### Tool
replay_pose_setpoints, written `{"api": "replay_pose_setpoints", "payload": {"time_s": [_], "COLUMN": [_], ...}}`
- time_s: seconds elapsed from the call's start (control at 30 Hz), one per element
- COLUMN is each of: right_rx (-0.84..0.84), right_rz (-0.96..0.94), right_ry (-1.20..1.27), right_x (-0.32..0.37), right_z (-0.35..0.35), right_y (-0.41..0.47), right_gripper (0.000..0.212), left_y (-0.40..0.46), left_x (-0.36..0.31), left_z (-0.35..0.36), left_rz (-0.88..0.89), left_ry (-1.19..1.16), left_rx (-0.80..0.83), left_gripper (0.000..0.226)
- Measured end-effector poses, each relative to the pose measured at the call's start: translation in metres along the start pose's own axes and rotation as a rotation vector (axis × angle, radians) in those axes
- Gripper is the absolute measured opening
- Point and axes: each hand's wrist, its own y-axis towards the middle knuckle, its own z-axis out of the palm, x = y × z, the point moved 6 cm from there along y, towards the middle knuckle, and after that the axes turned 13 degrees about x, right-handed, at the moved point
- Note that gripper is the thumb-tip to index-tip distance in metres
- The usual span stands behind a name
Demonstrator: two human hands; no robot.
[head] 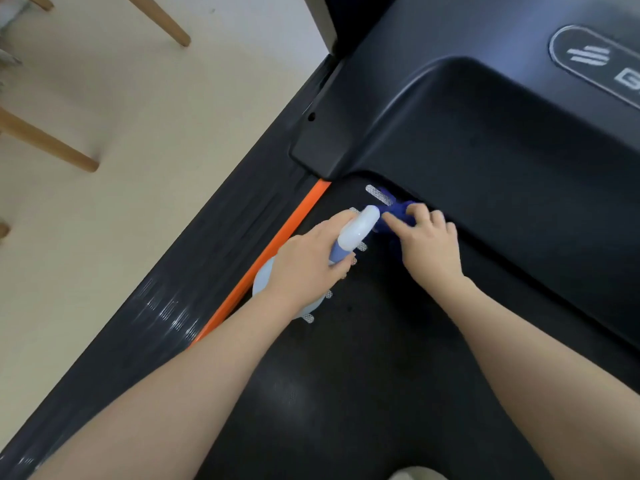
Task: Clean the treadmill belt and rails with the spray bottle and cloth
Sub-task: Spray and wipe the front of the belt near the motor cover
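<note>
Black motor cover (485,133) overhangs blue cloth (398,216).

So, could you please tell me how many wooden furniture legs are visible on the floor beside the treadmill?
4: two at the top left, one at mid-left, and a tip at the left edge. More may lie outside the view.

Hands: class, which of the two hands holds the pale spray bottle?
The left hand grips the pale white-and-lilac plastic spray bottle; the right hand instead presses the dark blue cloth on the black treadmill belt.
</note>
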Motion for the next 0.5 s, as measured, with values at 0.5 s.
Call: {"api": "replay_pose_setpoints", "payload": {"time_s": [0.5], "right_rx": [-0.006], "right_rz": [0.137], "right_ry": [0.098], "right_x": [0.0], "right_z": [0.01], "right_y": [-0.031], "right_gripper": [0.051], "left_y": [0.017], "left_x": [0.021], "left_z": [-0.004], "left_rz": [-0.052], "left_ry": [-0.191], "left_rx": [0.166], "left_gripper": [0.059]}}
